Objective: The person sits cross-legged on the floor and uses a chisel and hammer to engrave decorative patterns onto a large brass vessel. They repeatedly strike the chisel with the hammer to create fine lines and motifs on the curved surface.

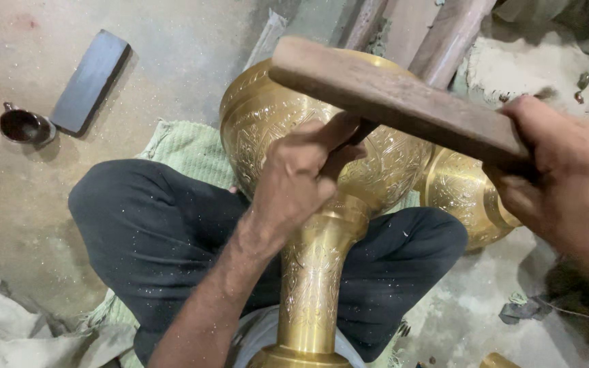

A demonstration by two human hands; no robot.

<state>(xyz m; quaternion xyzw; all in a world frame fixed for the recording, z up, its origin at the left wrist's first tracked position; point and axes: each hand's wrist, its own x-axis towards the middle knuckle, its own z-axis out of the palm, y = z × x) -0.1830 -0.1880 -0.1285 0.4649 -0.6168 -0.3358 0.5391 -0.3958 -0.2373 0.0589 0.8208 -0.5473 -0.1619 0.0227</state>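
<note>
Left hand (301,180) grips a chisel (361,131) against the engraved brass vase (322,204), which lies across the lap. Right hand (567,184) grips a wooden mallet (397,99) raised above it.

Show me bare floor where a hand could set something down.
Free: floor between dark slab and brass vase; also below small cup. Crowded: around left hand, right hand, wooden mallet, second brass piece.

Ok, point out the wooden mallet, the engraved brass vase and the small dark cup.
wooden mallet (390,102), head view, middle of its flat face.
engraved brass vase (311,272), head view, on its neck.
small dark cup (23,126), head view, its inside.
</note>
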